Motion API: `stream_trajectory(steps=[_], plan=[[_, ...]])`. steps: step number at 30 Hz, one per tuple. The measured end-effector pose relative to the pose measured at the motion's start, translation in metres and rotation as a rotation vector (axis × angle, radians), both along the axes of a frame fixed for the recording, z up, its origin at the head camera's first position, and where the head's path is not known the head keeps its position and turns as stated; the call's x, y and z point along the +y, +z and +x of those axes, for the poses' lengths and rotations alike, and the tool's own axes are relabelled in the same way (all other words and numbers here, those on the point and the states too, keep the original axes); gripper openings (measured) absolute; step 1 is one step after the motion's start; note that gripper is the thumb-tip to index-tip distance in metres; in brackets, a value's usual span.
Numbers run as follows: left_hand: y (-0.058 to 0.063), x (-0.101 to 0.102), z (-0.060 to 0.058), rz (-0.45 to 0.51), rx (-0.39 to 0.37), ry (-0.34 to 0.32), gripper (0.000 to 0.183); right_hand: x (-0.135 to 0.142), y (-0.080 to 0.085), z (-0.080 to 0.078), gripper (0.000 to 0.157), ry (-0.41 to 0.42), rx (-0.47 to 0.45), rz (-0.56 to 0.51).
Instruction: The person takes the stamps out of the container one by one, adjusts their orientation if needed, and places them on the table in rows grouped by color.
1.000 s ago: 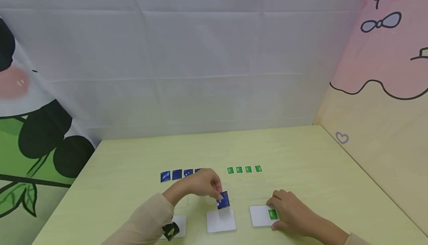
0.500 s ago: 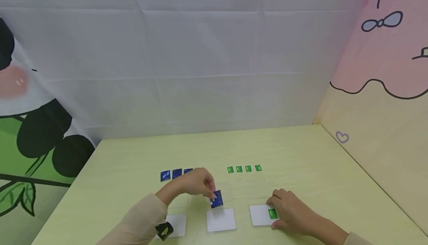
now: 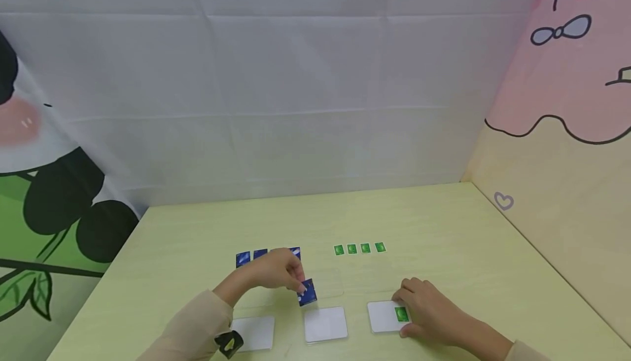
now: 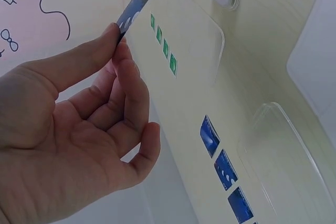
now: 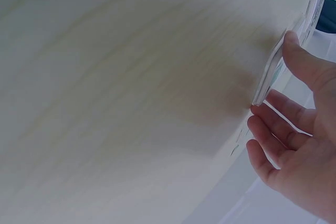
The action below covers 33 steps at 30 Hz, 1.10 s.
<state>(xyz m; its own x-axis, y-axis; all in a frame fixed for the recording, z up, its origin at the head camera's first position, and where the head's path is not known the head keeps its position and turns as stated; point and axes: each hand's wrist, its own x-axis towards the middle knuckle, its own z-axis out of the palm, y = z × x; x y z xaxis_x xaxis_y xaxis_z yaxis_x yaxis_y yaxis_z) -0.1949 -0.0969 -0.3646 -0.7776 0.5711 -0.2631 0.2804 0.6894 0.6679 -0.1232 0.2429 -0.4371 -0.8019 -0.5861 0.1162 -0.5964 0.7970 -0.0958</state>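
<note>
Between thumb and fingertips, my left hand pinches a small dark blue card with white marks. The card is raised above the table, just behind the middle white flat box; in the left wrist view this blue card shows nearly edge-on. Thumb on the near edge and fingers at the far edge, my right hand grips the right-hand white flat box. A small green card lies on that box's right part. In the right wrist view the gripped box appears from its side.
Farther back, a row of blue cards is partly covered by my left hand. Several green cards line up to its right. A left white box lies near my sleeve. Clear plastic covers lie on the table.
My left hand has moved left with the blue card, away from above the middle box. The right hand keeps its place on the right-hand box.
</note>
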Motion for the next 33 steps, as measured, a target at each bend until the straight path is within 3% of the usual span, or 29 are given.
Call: stream_trajectory(steps=[18, 33], plan=[[0.013, -0.025, 0.002, 0.013, 0.016, 0.032, 0.012, 0.000, 0.005, 0.002, 0.053, 0.001, -0.015, -0.016], [0.013, -0.040, 0.001, 0.013, -0.025, 0.055, 0.011, 0.000, 0.005, 0.002, 0.054, -0.005, -0.016, -0.012]])
